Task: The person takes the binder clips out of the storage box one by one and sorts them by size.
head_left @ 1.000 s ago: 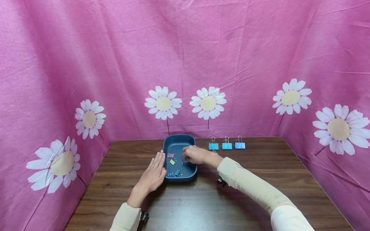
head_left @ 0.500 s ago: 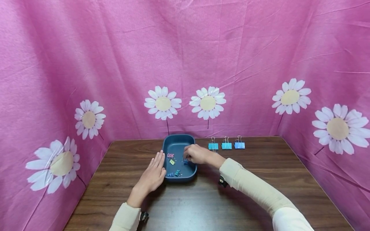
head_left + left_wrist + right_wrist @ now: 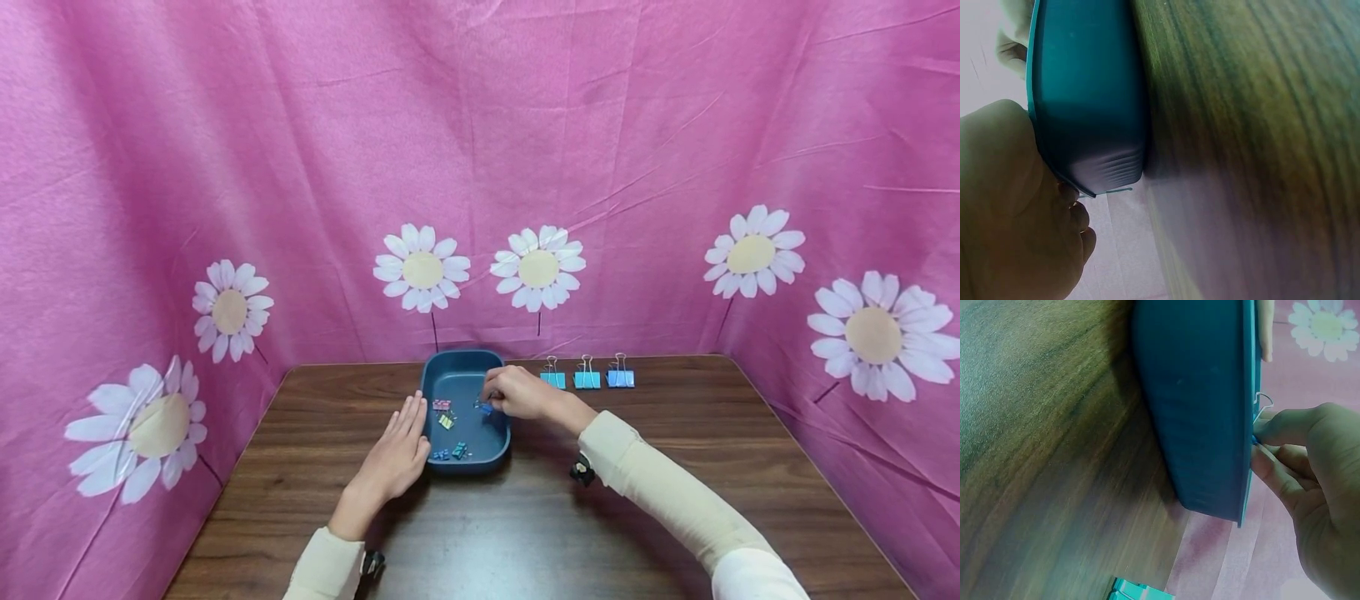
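Observation:
A dark blue tray (image 3: 465, 361) stands on the wooden table with several small binder clips inside. Straight fingers of my left hand (image 3: 396, 450) rest along its left rim; the left wrist view shows that hand against the tray wall (image 3: 1094, 81). Over the tray's right side, my right hand (image 3: 519, 392) pinches a small blue binder clip (image 3: 486, 409) between thumb and finger. Its wire handle (image 3: 1264, 405) pokes out above the rim in the right wrist view. Inside lie a pink clip (image 3: 442, 405), a yellow clip (image 3: 446, 422), a teal clip (image 3: 459, 450) and blue clips (image 3: 440, 455).
Right of the tray, a row of larger binder clips lies near the table's back edge: a teal one (image 3: 552, 381), another teal one (image 3: 587, 380) and a blue one (image 3: 620, 379). A pink daisy-printed cloth (image 3: 480, 150) hangs behind the table (image 3: 675, 433).
My right hand has lifted slightly and shifted right toward the tray's right rim, bringing the small blue binder clip along. The left hand stays put.

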A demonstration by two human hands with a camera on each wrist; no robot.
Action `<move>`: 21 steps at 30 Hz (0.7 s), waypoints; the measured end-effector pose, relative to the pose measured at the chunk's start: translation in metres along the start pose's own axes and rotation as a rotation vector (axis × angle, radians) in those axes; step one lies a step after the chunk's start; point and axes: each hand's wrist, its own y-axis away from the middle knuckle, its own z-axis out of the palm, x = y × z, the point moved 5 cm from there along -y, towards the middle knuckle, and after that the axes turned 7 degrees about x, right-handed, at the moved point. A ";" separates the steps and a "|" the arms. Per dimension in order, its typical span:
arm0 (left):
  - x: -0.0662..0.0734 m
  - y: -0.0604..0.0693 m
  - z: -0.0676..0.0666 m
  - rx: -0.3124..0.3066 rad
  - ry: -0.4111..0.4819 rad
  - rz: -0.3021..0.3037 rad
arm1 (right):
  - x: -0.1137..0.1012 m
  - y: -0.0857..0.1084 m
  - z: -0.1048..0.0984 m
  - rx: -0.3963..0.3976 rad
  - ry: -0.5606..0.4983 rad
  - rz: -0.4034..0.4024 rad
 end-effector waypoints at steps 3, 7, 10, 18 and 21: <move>0.000 0.001 0.001 0.004 0.004 0.000 | 0.000 0.002 -0.003 0.019 -0.010 0.003; 0.000 0.000 0.001 0.004 0.003 -0.001 | -0.001 0.005 -0.009 0.043 -0.018 0.009; 0.000 0.000 0.001 -0.002 0.001 0.000 | 0.000 0.009 -0.015 0.065 -0.026 0.015; 0.000 0.000 0.000 0.009 -0.002 0.010 | 0.001 0.017 -0.029 0.086 -0.088 0.070; 0.000 0.001 0.000 0.006 -0.002 0.009 | 0.004 0.020 -0.033 0.089 -0.091 0.099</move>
